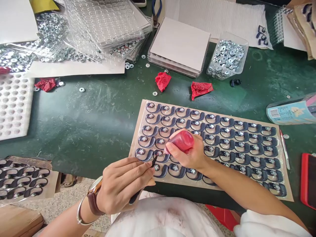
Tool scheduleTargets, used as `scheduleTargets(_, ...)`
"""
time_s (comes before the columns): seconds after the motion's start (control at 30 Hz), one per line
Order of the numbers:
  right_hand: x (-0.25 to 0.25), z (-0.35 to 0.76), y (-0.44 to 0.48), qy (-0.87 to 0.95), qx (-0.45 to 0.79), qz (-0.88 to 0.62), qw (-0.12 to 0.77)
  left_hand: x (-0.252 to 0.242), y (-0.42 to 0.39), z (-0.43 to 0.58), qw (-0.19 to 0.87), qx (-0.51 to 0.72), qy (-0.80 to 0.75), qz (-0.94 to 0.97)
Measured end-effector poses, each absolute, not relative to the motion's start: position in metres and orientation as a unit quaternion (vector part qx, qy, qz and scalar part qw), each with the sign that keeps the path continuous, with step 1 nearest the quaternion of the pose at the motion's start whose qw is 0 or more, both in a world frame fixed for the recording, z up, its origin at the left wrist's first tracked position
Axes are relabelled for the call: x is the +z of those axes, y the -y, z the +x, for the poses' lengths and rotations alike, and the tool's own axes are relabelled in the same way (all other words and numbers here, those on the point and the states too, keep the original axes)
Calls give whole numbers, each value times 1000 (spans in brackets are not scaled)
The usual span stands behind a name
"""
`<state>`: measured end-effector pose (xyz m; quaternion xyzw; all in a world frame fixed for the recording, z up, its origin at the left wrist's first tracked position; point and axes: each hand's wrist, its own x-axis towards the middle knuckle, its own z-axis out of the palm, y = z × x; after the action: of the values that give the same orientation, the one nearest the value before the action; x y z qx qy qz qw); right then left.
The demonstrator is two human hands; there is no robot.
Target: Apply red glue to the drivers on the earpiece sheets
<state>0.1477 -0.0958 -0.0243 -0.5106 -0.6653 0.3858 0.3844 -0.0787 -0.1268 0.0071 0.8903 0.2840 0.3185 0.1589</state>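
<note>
A clear blister tray (283, 158) on tan card lies on the green table, filled with rows of dark curved plastic parts, each with a metal washer. My left hand (123, 187) is closed around a thin dark tool (154, 161), whose tip touches a part in the tray's near left corner. My right hand (190, 154) is shut on a small red squeeze bottle (181, 141), nozzle pointing down-left at the same spot. A watch and a bangle are on my left wrist.
A clear tub of washers (228, 56) stands at the back, beside stacked trays under white card (180, 42). Red rags (201, 89) and loose washers lie on the table. A white foam tray (13, 105) is at left, another filled tray (22, 179) lower left, a red phone (308, 181) at right.
</note>
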Motion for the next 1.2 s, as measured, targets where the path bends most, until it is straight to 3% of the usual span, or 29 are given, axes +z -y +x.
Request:
scheduleTargets(0.5,-33,145,100,697,363,-446,428,-6,114,-88,286,376,-372,799)
scheduleTargets(0.63,-13,151,100,628,482,-462,400,-9,115,-89,295,381,-380,790)
scheduleTargets(0.77,5,161,87,562,564,-474,377,-6,117,-89,281,395,-357,799)
scheduleTargets(1.03,-30,157,63,585,488,-465,452,2,108,-80,152,345,-283,882)
scheduleTargets(1.2,-41,151,66,623,453,-470,430,-3,107,-77,100,297,-265,912)
